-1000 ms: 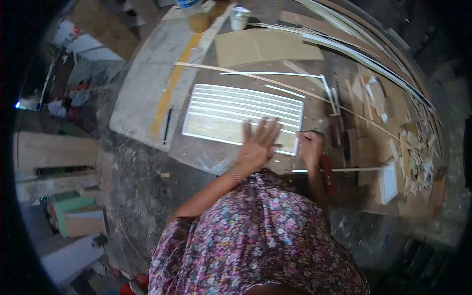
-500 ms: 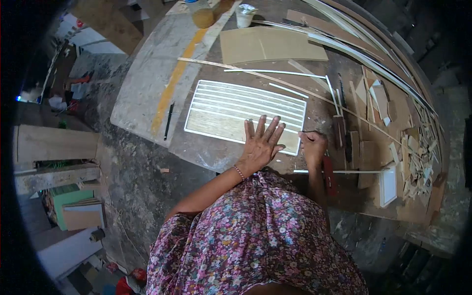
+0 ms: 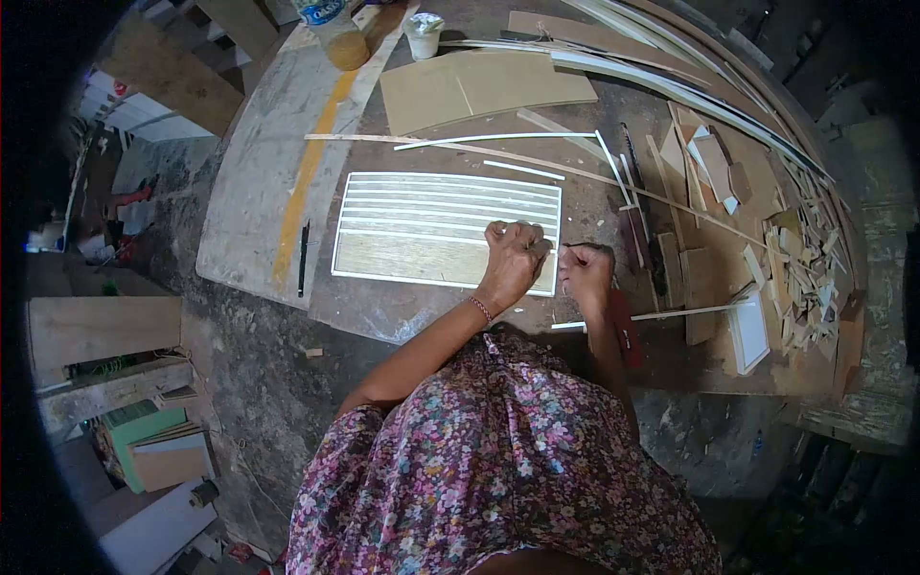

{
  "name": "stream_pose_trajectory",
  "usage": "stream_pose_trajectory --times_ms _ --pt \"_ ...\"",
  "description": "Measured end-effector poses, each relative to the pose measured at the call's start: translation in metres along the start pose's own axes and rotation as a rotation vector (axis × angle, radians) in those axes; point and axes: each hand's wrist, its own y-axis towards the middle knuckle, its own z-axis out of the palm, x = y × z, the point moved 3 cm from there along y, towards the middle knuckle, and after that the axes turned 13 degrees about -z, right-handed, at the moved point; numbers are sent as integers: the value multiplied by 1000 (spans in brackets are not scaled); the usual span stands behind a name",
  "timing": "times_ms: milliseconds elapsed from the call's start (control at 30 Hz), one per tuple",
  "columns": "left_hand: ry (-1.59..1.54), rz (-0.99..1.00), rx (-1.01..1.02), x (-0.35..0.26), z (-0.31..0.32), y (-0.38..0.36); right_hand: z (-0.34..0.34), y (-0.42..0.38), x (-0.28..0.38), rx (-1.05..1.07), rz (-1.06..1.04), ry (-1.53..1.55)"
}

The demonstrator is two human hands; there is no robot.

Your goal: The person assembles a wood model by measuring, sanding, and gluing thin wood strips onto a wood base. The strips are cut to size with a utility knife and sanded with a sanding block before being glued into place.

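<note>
A rectangular wooden panel (image 3: 412, 254) lies on the workbench, edged in white, with several white strips running lengthwise across its upper part. Over its right end rests my left hand (image 3: 515, 264), fingers curled in; whether they hold anything is hidden. Just beyond the panel's right edge is my right hand (image 3: 586, 275), its fingers pinched together near the white edging. Something thin and dark shows at those fingertips, too small to name. Close to my right wrist lie a red flat tool or piece (image 3: 625, 331) and a white strip (image 3: 690, 311).
Loose white strips (image 3: 498, 141) and a long thin wooden strip (image 3: 460, 147) cross the workbench (image 3: 240, 192). A brown board (image 3: 479, 91), white cup (image 3: 423, 36) and bottle (image 3: 343, 43) stand farther back. Wood scraps (image 3: 800, 278) pile up at right. A black pencil-like stick (image 3: 305, 259) lies left.
My left hand has gone from spread flat on the panel to curled fingers, nearer its right edge. My right hand stays pinched by that edge. The whole view has shifted slightly.
</note>
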Motion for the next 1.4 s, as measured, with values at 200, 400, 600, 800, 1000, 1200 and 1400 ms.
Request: stream_pose_trajectory --times_ms 200,400,600,800,1000,1200,1400 --pt "67 21 -23 0 5 0 -2 1 6 10 60 23" --pt "112 44 -37 -5 2 1 -1 -1 12 9 33 15" --pt "124 34 -31 -5 1 1 -1 -1 16 15 50 2" --pt "113 27 -15 -7 0 1 -3 0 14 15 67 -8" --pt "158 21 -9 -12 -7 3 -10 -4 14 26 76 127" --pt "-8 -36 64 -22 -33 19 -56 -20 46 -47 -321 -439" --pt "-61 -24 65 -36 -55 40 -69 -31 34 -212 -504 -759"
